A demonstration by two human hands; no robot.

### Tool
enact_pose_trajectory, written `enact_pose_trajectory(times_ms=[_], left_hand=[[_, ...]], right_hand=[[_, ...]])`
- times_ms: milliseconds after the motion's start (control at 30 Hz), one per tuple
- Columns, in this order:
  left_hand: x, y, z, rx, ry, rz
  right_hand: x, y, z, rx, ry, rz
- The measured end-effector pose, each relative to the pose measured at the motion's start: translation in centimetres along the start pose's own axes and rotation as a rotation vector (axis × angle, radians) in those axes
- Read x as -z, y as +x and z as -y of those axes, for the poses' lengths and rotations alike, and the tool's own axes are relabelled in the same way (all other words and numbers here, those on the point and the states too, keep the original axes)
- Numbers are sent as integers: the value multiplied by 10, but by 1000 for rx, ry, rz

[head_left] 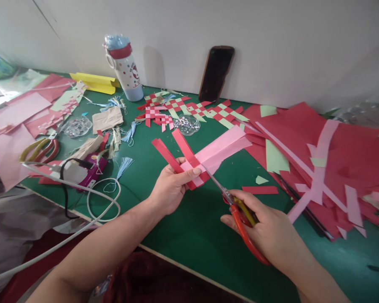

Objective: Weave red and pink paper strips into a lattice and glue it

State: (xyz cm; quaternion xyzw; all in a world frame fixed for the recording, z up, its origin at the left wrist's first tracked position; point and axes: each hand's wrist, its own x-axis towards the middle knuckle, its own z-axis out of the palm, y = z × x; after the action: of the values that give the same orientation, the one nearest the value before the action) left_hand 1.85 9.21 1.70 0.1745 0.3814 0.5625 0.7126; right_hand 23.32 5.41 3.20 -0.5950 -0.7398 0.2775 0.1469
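My left hand (173, 185) pinches a woven paper piece (222, 147) of red and pink strips, with the thumb lying on top of the weave. Two red strips stick out to the upper left, and broad pink strips spread to the upper right. My right hand (265, 227) is wrapped round scissors (240, 219) with one orange-red and one yellow handle. The blade tips reach the lower right edge of the weave, where red and pink meet. How far the blades are apart is hard to make out. Below the paper is the green tabletop (183, 240).
Red paper sheets (290, 126) and pink strips pile up on the right. At the back stand a bottle (126, 71), a phone (216, 73), woven pieces (224, 111) and a dish of beads (186, 124). Tassels (124, 166), a white cable (113, 202) and other scissors (42, 147) lie left.
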Motion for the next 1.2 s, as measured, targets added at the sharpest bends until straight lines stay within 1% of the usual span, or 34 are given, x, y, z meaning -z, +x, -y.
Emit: enact_pose_trajectory(times_ms=[167,367,600,767,1200], left_hand=[[-2,0,-1,2,8,-11],[-1,0,0,4,5,-10],[1,0,1,-5,2,21],[0,0,1,-6,-5,23],[-2,-1,0,-2,1,9]], right_hand=[[-1,1,-3,16,-18,-17],[0,1,-2,22,-14,-39],[-1,-1,-3,45,-33,-56],[-1,-2,-5,76,-47,-54],[2,-2,-4,67,-54,-46]])
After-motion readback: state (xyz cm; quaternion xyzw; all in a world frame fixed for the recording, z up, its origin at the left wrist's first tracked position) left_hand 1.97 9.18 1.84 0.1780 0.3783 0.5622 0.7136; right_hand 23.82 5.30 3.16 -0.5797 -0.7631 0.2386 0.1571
